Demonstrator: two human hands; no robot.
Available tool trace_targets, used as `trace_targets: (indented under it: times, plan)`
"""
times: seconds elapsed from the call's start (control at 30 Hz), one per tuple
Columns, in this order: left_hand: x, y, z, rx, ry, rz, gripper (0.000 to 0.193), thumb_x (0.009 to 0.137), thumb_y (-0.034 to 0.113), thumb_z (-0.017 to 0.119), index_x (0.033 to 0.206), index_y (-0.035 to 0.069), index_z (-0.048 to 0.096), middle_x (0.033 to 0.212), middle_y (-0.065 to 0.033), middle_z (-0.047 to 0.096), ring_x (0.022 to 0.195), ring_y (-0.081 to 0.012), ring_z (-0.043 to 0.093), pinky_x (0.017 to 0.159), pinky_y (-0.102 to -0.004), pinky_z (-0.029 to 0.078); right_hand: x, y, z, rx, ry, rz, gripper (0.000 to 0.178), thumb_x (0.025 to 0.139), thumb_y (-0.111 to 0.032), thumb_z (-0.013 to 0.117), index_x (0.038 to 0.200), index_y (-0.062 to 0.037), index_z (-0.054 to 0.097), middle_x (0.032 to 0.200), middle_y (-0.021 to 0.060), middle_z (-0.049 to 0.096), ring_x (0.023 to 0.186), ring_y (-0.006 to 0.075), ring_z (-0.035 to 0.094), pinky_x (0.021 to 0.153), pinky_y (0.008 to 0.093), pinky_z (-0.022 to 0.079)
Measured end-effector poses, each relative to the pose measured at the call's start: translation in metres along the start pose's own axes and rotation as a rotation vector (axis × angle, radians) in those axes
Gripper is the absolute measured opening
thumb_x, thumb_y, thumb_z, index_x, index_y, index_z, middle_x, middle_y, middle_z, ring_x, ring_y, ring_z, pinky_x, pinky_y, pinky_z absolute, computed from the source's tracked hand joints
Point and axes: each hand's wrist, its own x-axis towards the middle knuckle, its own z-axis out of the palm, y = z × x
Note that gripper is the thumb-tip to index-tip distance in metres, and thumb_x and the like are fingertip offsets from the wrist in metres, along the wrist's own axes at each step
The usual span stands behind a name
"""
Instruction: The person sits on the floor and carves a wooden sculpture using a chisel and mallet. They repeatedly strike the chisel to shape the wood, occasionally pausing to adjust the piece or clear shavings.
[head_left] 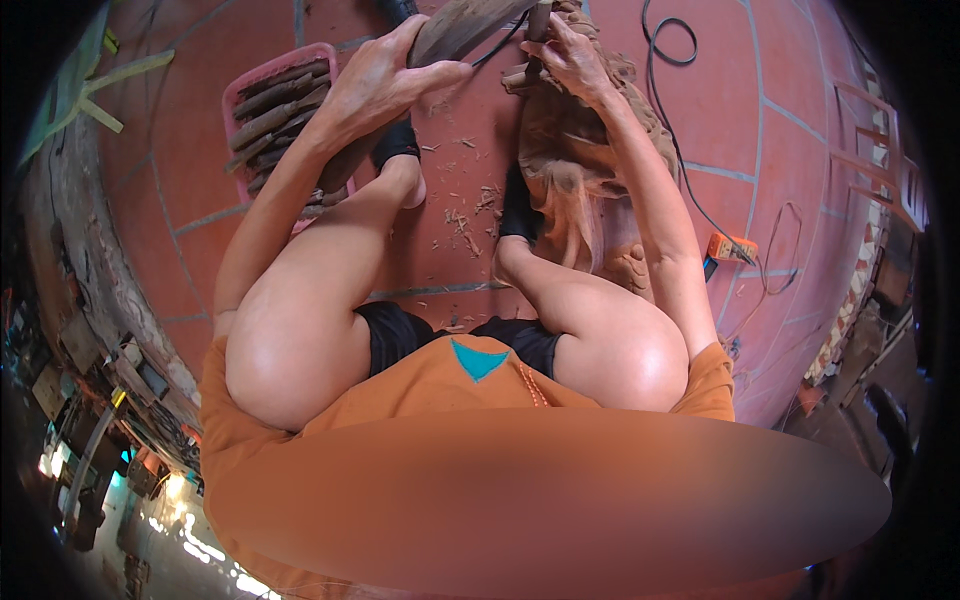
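Note:
My left hand (385, 85) is closed around a thick, curved grey-brown piece of wood (465, 28) at the top of the view, its thumb lying along the lower edge. Across from it, my right hand (572, 62) grips a short, dark, upright stick (539, 22); what its ends join is hidden or out of view. Beneath my right hand and forearm lies a crumpled brown cloth (570, 150), with short wood pieces at its upper left. Between my feet, wood shavings (462, 228) are scattered over the red floor tiles.
A pink basket (228, 105) holding several dark carved wood pieces (285, 105) stands beside my left arm. To the right, a black cable (660, 100) runs to an orange power strip (732, 248). A chair (885, 150) is at far right, a weathered log (90, 230) at left.

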Motion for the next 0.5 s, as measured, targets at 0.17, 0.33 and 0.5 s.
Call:
trace_targets:
  times: [0.17,0.33,0.5]
  plan:
    - [0.0041,-0.0054,0.0051,0.085,-0.048,-0.056,0.050,0.091,0.046,0.074,0.118,0.007,0.060,0.070,-0.0006,0.054,0.056,-0.0098,0.052,0.052,-0.0290,0.044,0.0012,0.0012,-0.0006,-0.049,0.000,-0.087,0.029,0.099,-0.022,0.071,0.123,-0.0105,0.060,0.082,0.0028,0.067,0.067,0.0108,0.058,0.062,0.0310,0.048]
    - [0.0042,-0.0087,0.0000,0.168,-0.097,-0.106,0.053,0.091,0.048,0.074,0.120,0.007,0.060,0.071,-0.0035,0.057,0.056,-0.0124,0.055,0.052,-0.0308,0.045,0.0021,0.0015,-0.0046,-0.069,-0.039,0.038,0.026,0.098,-0.023,0.072,0.117,-0.0102,0.060,0.080,0.0028,0.064,0.066,0.0117,0.056,0.061,0.0320,0.046]
    - [0.0015,-0.0044,0.0089,-0.009,-0.001,-0.036,0.052,0.091,0.047,0.074,0.120,0.006,0.060,0.071,-0.0036,0.057,0.057,-0.0136,0.055,0.052,-0.0328,0.045,0.0007,-0.0012,0.0026,-0.048,0.057,-0.094,0.024,0.097,-0.023,0.073,0.113,-0.0096,0.060,0.075,0.0031,0.062,0.063,0.0126,0.056,0.060,0.0330,0.045]
